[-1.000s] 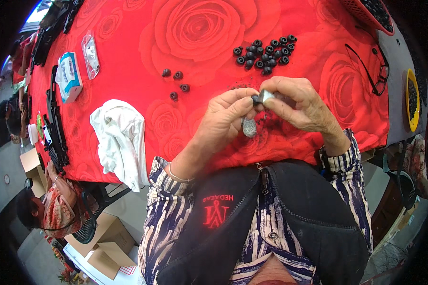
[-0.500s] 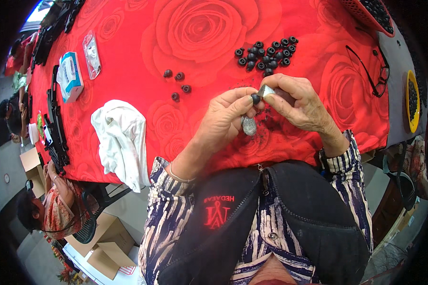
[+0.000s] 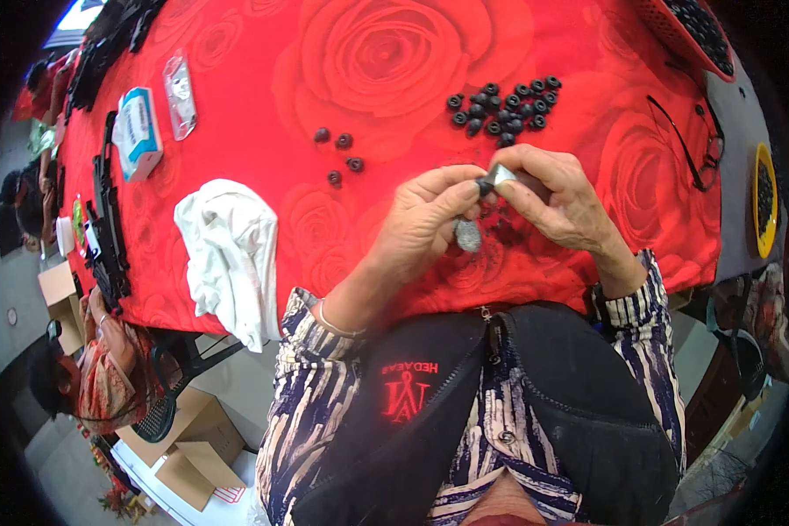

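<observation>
Left hand (image 3: pixel 425 209) pinches a round black knob (image 3: pixel 485 187) to steady it. Right hand (image 3: pixel 559 195) clamps a silvery, perhaps metal, wedge (image 3: pixel 502 174) alongside.

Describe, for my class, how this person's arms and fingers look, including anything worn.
The left sleeve and right sleeve match: dark navy with broken, brush-like cream stripes. Just beyond the left one's end is a thin, pale bracelet. The left fingers and right fingers wear no gloves.
</observation>
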`<state>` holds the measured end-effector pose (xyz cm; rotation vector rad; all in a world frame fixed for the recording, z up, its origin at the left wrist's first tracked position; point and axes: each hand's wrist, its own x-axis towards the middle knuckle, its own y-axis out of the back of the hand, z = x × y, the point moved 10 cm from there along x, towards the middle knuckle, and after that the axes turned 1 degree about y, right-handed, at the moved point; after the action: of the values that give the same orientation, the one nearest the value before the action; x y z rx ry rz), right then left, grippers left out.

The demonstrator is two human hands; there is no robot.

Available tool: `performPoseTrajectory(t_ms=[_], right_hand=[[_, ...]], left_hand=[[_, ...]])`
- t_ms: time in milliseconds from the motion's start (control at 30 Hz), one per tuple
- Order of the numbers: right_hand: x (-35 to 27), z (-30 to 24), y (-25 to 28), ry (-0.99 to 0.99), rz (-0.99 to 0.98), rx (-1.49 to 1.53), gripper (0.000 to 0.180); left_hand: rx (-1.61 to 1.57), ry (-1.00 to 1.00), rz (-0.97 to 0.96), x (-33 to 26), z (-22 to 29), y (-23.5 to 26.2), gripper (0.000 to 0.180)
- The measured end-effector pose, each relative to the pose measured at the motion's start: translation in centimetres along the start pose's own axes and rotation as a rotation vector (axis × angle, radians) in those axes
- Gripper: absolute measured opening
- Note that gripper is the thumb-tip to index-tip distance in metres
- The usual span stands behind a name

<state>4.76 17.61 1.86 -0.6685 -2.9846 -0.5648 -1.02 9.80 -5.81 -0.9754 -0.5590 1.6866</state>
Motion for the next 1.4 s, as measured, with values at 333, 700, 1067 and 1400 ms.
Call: performPoseTrajectory(t_ms=[333,700,1067,1400], right_hand=[[-0.2,-0.7,0.2,0.014,-0.033,-0.082,0.016],[-0.1,0.9,3.4,-0.022,0.272,-0.116,0.015],[-0.2,0.6,2.6,-0.036,0.209,-0.134,0.018],[-0.9,-2.3,0.9,0.248,0.234,-0.339,0.022]], left_hand=[[0.422,-0.206,0.166,-1.0,3.7,-0.3,0.014],[1.843,-0.773,0.915,-4.7,16.1,2.0,0.012],[1.484,-0.941,0.333,-3.5,10.1,-4.0,0.015],[0.791,-0.336,0.159,-0.1,5.4,-2.9,0.014]])
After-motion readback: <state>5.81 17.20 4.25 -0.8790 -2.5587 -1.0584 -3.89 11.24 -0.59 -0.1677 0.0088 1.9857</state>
